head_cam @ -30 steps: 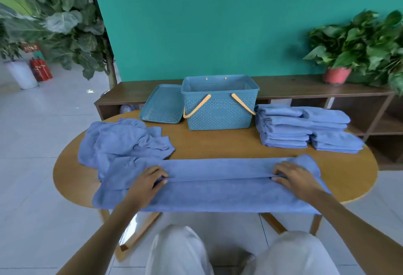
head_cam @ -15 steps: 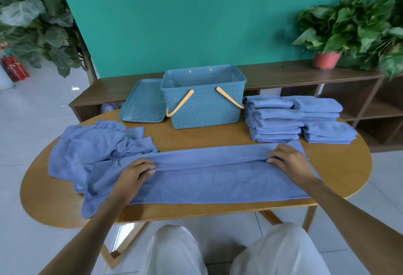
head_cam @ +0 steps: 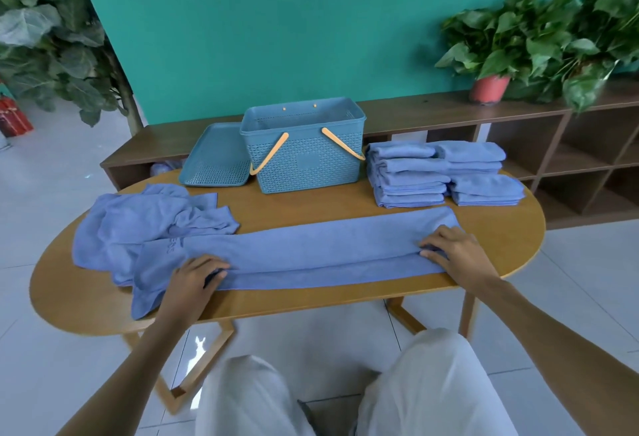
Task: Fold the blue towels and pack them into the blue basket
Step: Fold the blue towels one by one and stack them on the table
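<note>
Gripping towel (head_cam: 311, 249) fold edge, both ends.

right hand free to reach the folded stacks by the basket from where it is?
Probably yes. The right hand grips the long towel directly in front of the folded stacks, with only bare table between, but it must release the towel first.

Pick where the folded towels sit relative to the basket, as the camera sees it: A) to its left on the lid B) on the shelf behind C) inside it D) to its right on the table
D: the folded towels are stacked on the table right of the basket; the lid lies on the basket's left.
</note>
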